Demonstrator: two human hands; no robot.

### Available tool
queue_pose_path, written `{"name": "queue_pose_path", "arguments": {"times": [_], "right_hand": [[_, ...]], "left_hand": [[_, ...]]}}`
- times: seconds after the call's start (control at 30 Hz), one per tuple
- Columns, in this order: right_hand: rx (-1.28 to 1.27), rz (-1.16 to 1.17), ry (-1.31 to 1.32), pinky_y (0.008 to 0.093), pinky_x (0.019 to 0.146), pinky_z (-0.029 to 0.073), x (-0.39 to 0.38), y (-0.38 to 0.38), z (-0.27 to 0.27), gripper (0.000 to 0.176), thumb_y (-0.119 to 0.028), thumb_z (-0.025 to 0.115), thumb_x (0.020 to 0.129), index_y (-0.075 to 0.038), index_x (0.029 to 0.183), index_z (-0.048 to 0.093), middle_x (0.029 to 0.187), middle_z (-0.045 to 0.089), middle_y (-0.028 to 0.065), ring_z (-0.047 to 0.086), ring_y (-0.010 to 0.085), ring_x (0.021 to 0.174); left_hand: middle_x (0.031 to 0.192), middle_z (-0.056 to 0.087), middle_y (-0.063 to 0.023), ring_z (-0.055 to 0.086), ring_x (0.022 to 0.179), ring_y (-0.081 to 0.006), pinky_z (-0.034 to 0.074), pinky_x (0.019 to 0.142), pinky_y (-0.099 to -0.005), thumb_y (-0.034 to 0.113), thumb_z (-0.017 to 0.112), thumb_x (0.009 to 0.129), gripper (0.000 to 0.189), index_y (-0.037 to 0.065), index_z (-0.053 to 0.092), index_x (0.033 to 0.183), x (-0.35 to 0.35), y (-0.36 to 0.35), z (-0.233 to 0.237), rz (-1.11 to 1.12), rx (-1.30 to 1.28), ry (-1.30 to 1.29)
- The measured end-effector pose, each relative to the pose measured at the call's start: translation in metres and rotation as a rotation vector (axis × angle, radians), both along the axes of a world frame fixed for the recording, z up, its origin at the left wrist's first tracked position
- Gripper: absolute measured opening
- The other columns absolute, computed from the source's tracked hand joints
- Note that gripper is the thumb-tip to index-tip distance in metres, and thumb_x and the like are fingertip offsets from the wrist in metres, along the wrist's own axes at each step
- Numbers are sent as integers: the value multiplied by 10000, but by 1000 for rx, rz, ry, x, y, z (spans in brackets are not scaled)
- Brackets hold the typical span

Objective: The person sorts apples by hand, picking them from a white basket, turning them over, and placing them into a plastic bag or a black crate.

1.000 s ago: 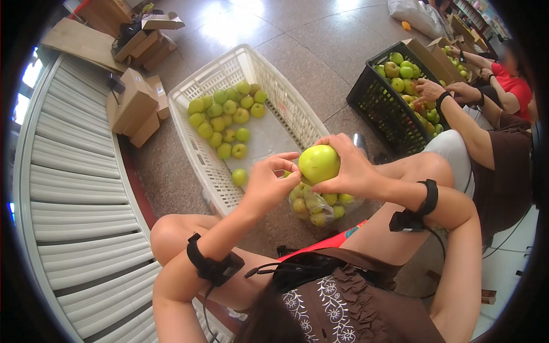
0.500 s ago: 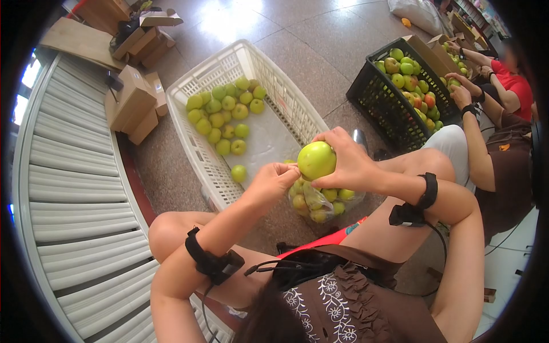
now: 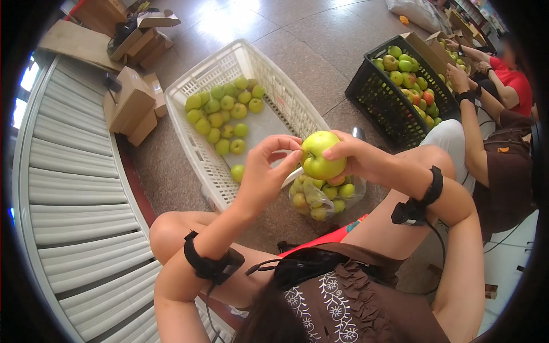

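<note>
A yellow-green apple (image 3: 321, 163) is gripped in my right hand (image 3: 361, 155), raised above the near right corner of the white plastic crate (image 3: 285, 86). The right thumb lies across the apple's upper side, and the other fingers are partly hidden behind it. My left hand (image 3: 266, 168) is at the apple's left side, its thumb and index fingertips brought together there. Whatever lies between those tips is too small to make out. Just below the apple sits a clear plastic bag (image 3: 313, 197) holding several similar apples. More green apples (image 3: 216, 120) lie in the crate's left part.
A black crate (image 3: 366, 106) full of green and reddish apples stands to the right. Beyond it, other people handle apples near cardboard boxes. A white slatted shutter (image 3: 86, 200) runs along the left, with cardboard boxes (image 3: 130, 103) beside it.
The apple has turned in my right hand, and the right thumb has moved from below onto its upper side. My left hand has risen slightly and its fingers have loosened into a wider curve.
</note>
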State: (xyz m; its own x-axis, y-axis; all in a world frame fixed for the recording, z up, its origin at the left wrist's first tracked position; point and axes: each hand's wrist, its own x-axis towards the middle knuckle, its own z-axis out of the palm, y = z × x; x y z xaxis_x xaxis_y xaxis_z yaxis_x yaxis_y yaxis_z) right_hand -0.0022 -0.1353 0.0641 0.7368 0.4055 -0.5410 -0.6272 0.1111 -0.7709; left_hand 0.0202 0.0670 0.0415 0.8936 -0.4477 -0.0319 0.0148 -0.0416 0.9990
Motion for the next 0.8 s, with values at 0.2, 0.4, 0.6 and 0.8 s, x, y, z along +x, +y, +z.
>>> {"name": "queue_pose_path", "arguments": {"times": [0.2,0.4,0.6,0.8], "right_hand": [[100,39,87,273,657,481,-9,-1,5,542,-331,596,765,-54,1183,391,1046,537,112,578,188,891],[107,96,93,262,645,472,-10,-3,2,517,-337,584,773,-52,1167,407,1017,551,103,577,170,877],[91,122,85,259,650,469,-10,-5,3,524,-338,595,760,-52,1162,416,1010,552,98,573,161,878],[45,150,66,259,666,456,-10,-6,0,569,-339,624,725,-49,1166,411,1004,547,96,563,155,880]], "left_hand": [[944,588,-81,556,900,-215,430,793,-307,15,669,683,121,45,614,786,-2,4,15,-5,169,-519],[911,582,-55,548,870,-240,432,758,-329,13,687,615,157,82,621,740,-4,5,19,-16,180,-719],[905,579,-37,535,879,-242,430,753,-345,19,693,581,188,98,615,732,-2,5,24,-39,219,-806],[906,578,-22,523,913,-249,435,771,-344,24,695,578,182,93,584,705,1,5,24,-106,201,-880]]}}
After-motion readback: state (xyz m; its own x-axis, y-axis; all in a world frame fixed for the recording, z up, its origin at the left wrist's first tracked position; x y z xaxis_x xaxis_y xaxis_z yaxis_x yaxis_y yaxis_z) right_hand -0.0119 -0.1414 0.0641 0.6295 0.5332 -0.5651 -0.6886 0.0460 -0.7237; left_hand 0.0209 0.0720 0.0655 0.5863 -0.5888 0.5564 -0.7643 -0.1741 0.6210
